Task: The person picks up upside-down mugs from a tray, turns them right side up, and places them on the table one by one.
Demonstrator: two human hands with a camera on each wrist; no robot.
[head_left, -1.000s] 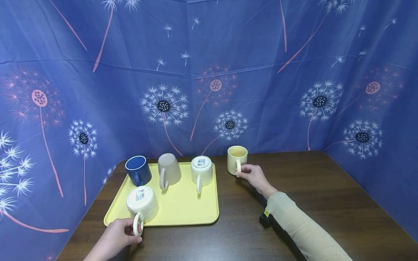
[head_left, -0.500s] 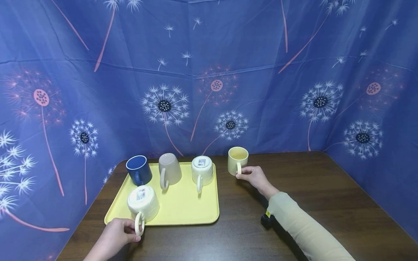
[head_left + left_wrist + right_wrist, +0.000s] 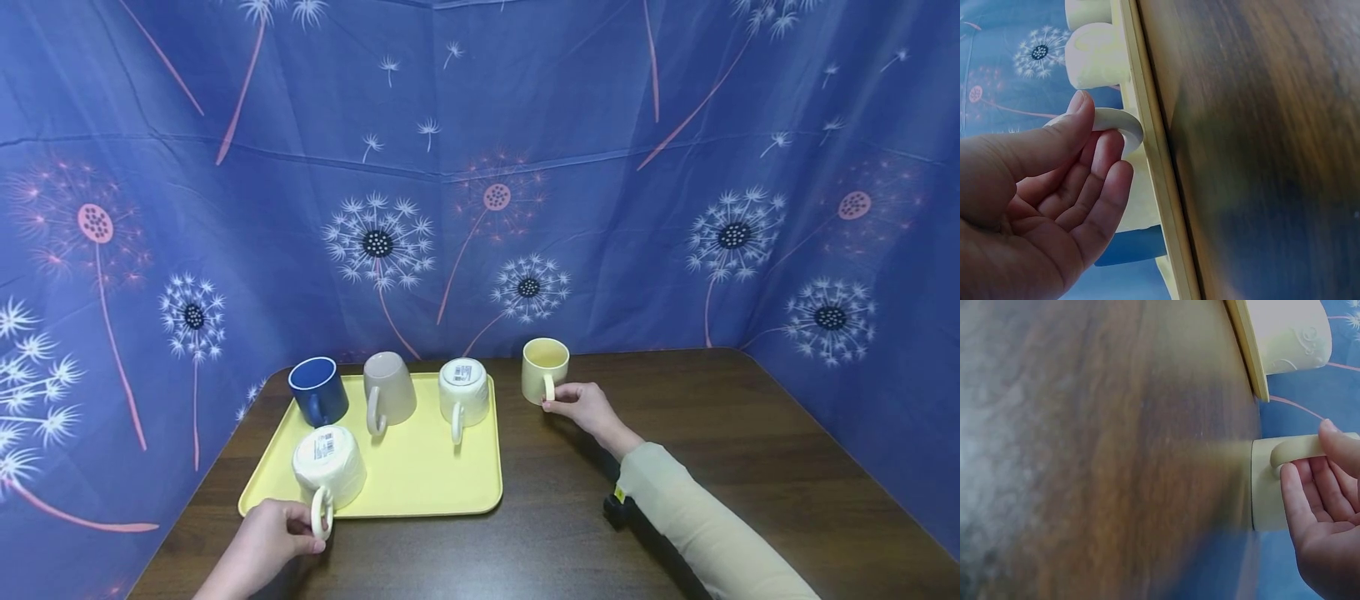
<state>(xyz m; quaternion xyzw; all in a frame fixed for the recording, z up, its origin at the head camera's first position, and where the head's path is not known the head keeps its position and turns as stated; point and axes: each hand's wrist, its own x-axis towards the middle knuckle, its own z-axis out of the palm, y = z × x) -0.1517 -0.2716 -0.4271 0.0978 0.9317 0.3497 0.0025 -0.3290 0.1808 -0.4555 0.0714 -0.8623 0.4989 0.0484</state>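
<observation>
My left hand (image 3: 264, 542) pinches the handle of a white mug (image 3: 330, 468) that stands upside down at the front left of the yellow tray (image 3: 416, 492). In the left wrist view the thumb and curled fingers close on that pale handle (image 3: 1124, 122). Off the tray's right side, an upright pale yellow mug (image 3: 534, 377) stands on the table. My right hand (image 3: 588, 410) holds it by its handle, which faces me. Seen from the right wrist, the thumb lies on one side of the handle (image 3: 1297, 449) and the fingers on the other.
Along the tray's back are an upright blue mug (image 3: 321, 396), an upside-down grey-beige mug (image 3: 393, 392) and another upside-down white mug (image 3: 467, 396). Dark wood table (image 3: 712, 433) surrounds the tray. A blue dandelion-print cloth (image 3: 600, 208) hangs behind and at both sides.
Both hands keep their hold on the mug handles. The mugs and the tray stay in place, with only a slight shift of the right forearm.
</observation>
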